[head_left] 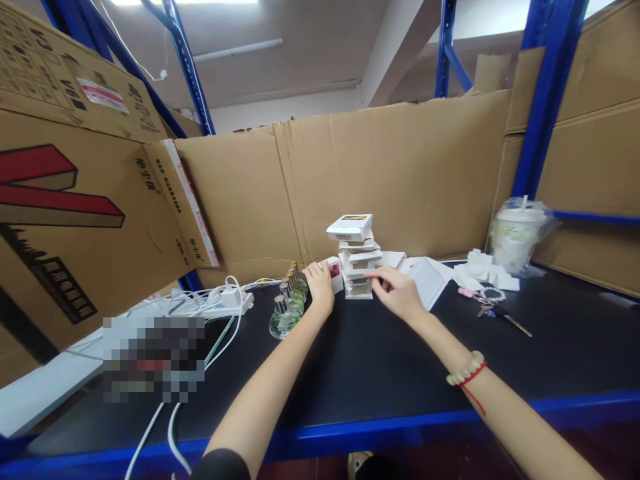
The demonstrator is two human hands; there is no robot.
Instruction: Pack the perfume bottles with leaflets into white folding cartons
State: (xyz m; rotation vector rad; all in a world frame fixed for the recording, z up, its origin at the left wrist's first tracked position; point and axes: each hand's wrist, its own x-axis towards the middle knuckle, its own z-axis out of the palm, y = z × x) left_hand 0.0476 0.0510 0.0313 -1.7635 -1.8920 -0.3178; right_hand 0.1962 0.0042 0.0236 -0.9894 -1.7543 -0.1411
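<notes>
Along the black tabletop (390,380), glass bottles (281,321) are standing in a row; beside them the left hand (320,287) is resting at a white-and-red box (335,277), its grip not showing clearly. Next, white boxes (356,235) are standing stacked, and the right hand (399,292) is hanging half-curled at their side, its hold unclear. Farther right, keys (486,310) are lying before a lidded cup (515,243).

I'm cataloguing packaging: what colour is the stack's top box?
The top box is mostly white, as the head view shows.
</notes>
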